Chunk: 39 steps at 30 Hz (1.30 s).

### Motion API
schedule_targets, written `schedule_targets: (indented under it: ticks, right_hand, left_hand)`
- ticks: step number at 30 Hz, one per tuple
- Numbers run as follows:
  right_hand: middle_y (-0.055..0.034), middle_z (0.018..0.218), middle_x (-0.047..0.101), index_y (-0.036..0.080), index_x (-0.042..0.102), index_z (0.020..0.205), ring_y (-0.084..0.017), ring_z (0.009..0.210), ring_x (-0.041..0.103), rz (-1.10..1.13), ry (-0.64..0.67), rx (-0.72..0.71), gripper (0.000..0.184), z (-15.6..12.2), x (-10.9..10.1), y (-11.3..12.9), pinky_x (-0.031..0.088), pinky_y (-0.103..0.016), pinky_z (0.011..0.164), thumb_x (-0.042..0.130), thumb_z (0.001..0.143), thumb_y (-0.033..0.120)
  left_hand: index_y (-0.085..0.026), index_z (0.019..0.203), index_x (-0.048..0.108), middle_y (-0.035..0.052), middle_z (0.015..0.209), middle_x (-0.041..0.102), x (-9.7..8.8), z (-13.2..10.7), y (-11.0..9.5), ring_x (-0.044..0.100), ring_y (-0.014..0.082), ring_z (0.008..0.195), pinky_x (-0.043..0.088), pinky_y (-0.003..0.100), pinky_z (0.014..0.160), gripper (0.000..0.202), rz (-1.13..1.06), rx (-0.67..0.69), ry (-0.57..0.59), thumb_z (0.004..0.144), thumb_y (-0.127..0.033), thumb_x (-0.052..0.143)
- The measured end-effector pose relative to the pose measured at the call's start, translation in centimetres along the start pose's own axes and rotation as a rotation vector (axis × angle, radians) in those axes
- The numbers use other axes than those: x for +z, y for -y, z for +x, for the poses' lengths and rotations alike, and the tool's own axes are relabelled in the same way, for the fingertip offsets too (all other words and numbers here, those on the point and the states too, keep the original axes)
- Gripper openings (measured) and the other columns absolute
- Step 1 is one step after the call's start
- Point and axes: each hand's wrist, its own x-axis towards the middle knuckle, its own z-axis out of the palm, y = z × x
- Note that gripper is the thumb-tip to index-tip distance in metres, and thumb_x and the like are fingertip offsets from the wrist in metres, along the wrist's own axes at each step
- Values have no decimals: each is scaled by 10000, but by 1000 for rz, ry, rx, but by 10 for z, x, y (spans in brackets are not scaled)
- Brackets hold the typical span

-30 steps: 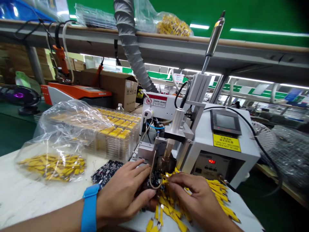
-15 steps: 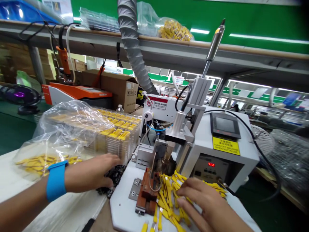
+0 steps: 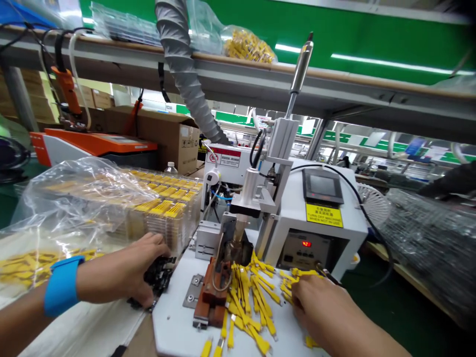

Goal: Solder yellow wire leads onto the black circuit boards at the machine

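Note:
My left hand (image 3: 119, 272), with a blue wristband, reaches over a heap of small black parts (image 3: 161, 277); its thumb stands apart from the fingers, and nothing shows in its grip. On the right, my right hand (image 3: 323, 305) is curled down beside the yellow short flat cables with metal ends (image 3: 266, 297) on the white machine base. Its fingertips are hidden, so what they hold cannot be made out. Between the hands is a brown fixture block (image 3: 215, 292) under the metal press head (image 3: 249, 193). Loose cables lie against the block's right side.
Behind my left hand stand stacked clear trays with yellow pieces (image 3: 178, 210), and a clear plastic bag (image 3: 74, 198) beside them. The machine's control box (image 3: 323, 218) rises behind my right hand. A shelf (image 3: 238, 74) and a grey duct (image 3: 186, 74) hang overhead.
The view has shifted right. My right hand has moved to the right across the yellow cables, and its spread fingers have curled in. My left hand stays by the black parts.

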Motion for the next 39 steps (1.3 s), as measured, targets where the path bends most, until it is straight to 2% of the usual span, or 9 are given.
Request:
schedule_targets:
  ticks: [4, 8, 11, 16, 20, 27, 32, 36, 39]
  right_hand:
    - [-139, 744, 688, 150, 705, 700, -310, 692, 674, 26, -10, 12, 261, 4, -10, 10, 418, -308, 545, 550, 711, -60]
    - [-122, 735, 684, 159, 683, 753, -295, 683, 670, 76, -36, 7, 212, 3, -19, 15, 419, -312, 550, 552, 749, -8]
    - [-100, 748, 680, 166, 663, 800, -286, 694, 663, 113, -57, -1, 191, 3, -23, 18, 444, -327, 578, 539, 790, 20]
    - [-74, 866, 651, 157, 637, 829, -268, 866, 593, 297, -216, -122, 182, 7, -19, 20, 477, -352, 734, 539, 809, 5]
    - [-65, 872, 633, 151, 631, 877, -269, 878, 546, 445, -351, -231, 181, 9, -11, 23, 463, -396, 771, 515, 839, 17]
    - [-39, 858, 612, 175, 660, 880, -201, 863, 567, 734, -426, -309, 206, 7, -13, 24, 463, -321, 759, 502, 880, 43]
    - [-1, 879, 675, 216, 708, 890, -176, 843, 619, 974, -347, -260, 214, 7, -14, 29, 469, -309, 783, 565, 833, 68]
    - [-14, 902, 708, 225, 746, 881, -178, 856, 644, 1119, -296, -229, 158, 10, -13, 37, 482, -285, 795, 609, 832, 163]
    - [-22, 854, 725, 229, 763, 849, -185, 810, 658, 1161, -275, -236, 158, 11, -11, 45, 493, -276, 759, 606, 842, 244]
  left_hand:
    - [-299, 1169, 601, 54, 1194, 592, 4, -9, -6, 589, 331, 1083, 518, 401, 882, 607, -91, 13, 62, 597, -176, 763]
    - [-372, 1298, 522, 72, 1411, 474, 29, -13, -18, 470, 396, 1250, 479, 474, 956, 747, -118, 72, -87, 622, -340, 838]
    - [-349, 1282, 539, 76, 1343, 535, 40, -5, -39, 534, 368, 1184, 488, 465, 946, 754, -200, 102, -190, 597, -359, 855]
    - [-272, 1090, 667, 67, 1197, 627, 39, 12, -70, 605, 313, 1078, 499, 444, 927, 488, -287, 94, -111, 641, -351, 843]
    - [-308, 1140, 651, 49, 1251, 592, 50, 19, -79, 561, 292, 1125, 489, 418, 946, 385, -254, 218, -126, 770, -347, 753]
    - [-364, 1400, 410, 39, 1435, 449, 58, 11, -80, 325, 378, 1316, 383, 587, 1020, 501, 11, 348, -108, 924, -351, 567]
    - [-369, 1500, 142, 28, 1519, 333, 53, 0, -80, 287, 427, 1340, 370, 656, 986, 634, 127, 335, -51, 965, -425, 476]
    - [-273, 1450, 329, 67, 1422, 479, 45, -4, -84, 396, 376, 1286, 419, 562, 989, 579, 130, 381, -155, 932, -420, 543]
    - [-205, 1112, 613, 75, 1111, 667, 37, -10, -94, 592, 294, 1008, 500, 468, 876, 223, 77, 408, -259, 913, -283, 551]
